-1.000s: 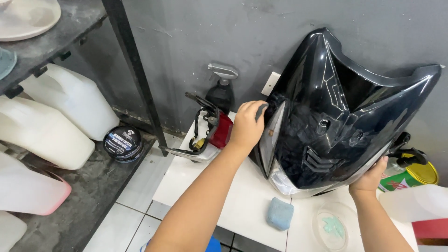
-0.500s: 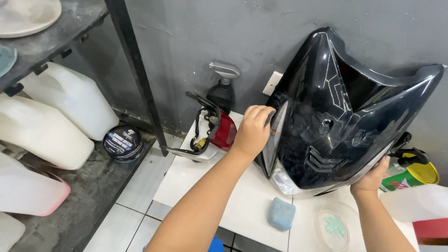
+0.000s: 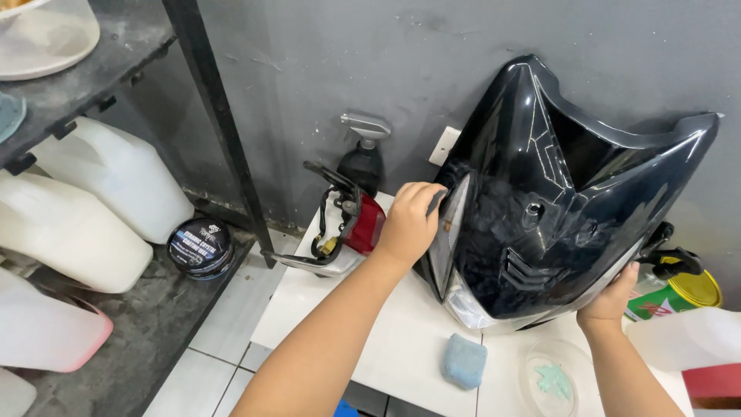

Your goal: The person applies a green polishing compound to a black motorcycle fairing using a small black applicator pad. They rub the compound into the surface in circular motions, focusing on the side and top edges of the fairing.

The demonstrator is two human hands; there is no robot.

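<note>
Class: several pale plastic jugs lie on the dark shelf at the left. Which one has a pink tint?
The pink-tinted jug at the lower left edge, nearest the camera. The white jugs above it show no tint.

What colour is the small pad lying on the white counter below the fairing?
The pad is light blue, seen clearly in the head view, lying apart from both hands.

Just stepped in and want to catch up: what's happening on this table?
A person is holding a glossy black motorcycle front fairing upright on the white table, against the grey wall. The left hand grips its left edge beside the headlight lens; the right hand supports its lower right edge. A blue sponge pad and a clear round lid lie in front; a red tail light unit sits to the left.
</note>
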